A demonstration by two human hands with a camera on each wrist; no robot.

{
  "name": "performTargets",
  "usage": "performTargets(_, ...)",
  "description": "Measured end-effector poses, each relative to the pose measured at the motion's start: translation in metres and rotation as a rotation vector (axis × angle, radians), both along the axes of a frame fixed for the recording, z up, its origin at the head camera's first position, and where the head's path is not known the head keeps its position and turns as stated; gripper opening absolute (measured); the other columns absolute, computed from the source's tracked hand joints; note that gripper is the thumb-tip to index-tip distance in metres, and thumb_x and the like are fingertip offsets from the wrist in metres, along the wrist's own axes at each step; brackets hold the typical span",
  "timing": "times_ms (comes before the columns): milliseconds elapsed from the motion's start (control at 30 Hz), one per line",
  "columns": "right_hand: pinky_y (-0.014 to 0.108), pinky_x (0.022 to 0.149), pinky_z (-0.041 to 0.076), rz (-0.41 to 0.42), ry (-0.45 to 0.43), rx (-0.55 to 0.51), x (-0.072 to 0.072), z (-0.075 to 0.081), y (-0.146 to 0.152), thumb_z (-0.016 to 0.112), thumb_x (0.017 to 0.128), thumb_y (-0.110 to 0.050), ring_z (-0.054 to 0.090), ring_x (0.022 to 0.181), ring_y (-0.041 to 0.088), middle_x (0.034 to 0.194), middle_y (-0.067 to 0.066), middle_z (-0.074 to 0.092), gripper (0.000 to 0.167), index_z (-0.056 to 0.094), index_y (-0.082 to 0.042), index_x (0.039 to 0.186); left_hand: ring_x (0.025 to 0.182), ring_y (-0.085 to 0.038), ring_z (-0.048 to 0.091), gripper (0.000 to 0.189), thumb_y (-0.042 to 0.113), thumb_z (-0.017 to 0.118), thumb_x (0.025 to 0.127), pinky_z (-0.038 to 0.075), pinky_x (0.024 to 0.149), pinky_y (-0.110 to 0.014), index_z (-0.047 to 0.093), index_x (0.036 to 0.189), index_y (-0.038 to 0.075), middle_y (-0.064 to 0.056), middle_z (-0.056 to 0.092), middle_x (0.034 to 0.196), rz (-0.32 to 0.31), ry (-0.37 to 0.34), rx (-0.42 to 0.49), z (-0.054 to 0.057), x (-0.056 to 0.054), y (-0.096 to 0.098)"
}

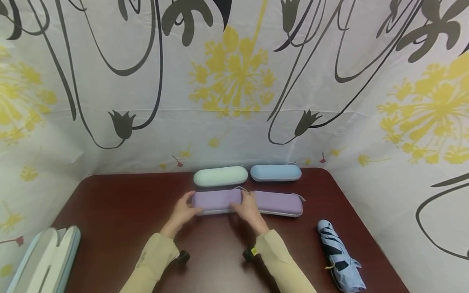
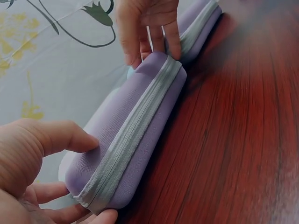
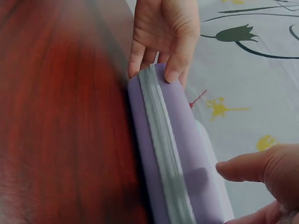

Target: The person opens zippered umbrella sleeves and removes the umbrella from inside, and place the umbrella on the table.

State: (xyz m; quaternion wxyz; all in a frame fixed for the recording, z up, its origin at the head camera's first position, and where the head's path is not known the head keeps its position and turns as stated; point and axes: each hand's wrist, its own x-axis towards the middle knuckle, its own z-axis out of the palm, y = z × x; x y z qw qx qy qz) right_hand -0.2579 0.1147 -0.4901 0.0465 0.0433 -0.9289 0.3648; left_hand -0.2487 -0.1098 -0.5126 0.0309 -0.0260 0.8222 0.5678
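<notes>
Apparently, positioning was in hand: toward the far edge of the table (image 1: 121,211), the left hand (image 1: 184,208) pinched the left-hand purple oblong zippered fabric case (image 1: 214,201); the right hand (image 1: 247,208), fingers rather straight, loosely framed its other end. Next, gentle, even pressure seemed necessary.

The sleeves (image 1: 155,254) are pale yellow and the wrist devices (image 1: 182,257) black, the right one marked yellow.

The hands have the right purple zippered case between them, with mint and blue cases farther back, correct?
Wrong case: the head view shows the left purple zippered case between the hands. The mint case and blue case are indeed farther back.
</notes>
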Motion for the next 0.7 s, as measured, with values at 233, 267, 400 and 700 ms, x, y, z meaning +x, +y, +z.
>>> performTargets(233,0.049,0.096,0.039,0.048,0.114,-0.087,0.001,-0.01,0.001,0.073,0.074,-0.008,0.052,0.106,0.042,0.107,0.031,0.06,0.049,0.057,0.017,0.112,0.108,-0.038,0.053,0.073,0.007,0.075,0.073,0.05,0.079,-0.043,0.04,0.137,0.001,-0.024,0.041,0.137,0.018,-0.015,-0.029,0.0,0.002,-0.012)
performTargets(267,0.049,0.095,0.04,0.045,0.11,-0.104,0.001,-0.011,0.001,0.073,0.073,-0.007,0.053,0.106,0.042,0.107,0.03,0.06,0.049,0.056,0.017,0.112,0.108,-0.038,0.053,0.073,0.006,0.075,0.073,0.05,0.079,-0.043,0.04,0.137,0.001,-0.024,0.041,0.138,0.014,-0.014,-0.025,0.0,0.002,-0.014)
performTargets(400,0.048,0.092,0.043,0.03,0.041,-0.125,-0.001,-0.012,-0.001,0.074,0.073,-0.006,0.054,0.105,0.04,0.11,0.029,0.058,0.054,0.053,0.015,0.118,0.108,-0.039,0.053,0.074,0.006,0.075,0.072,0.05,0.081,-0.043,0.04,0.136,0.0,-0.024,0.04,0.138,0.002,-0.015,-0.008,-0.001,0.002,-0.019)
performTargets(700,0.045,0.088,0.046,0.082,-0.108,-0.176,0.002,-0.015,0.0,0.08,0.067,-0.008,0.055,0.099,0.034,0.11,0.025,0.057,0.067,0.051,0.013,0.124,0.102,-0.037,0.057,0.072,0.006,0.077,0.07,0.051,0.076,-0.04,0.044,0.133,-0.001,-0.025,0.046,0.132,-0.011,-0.011,-0.042,-0.001,0.013,-0.033)
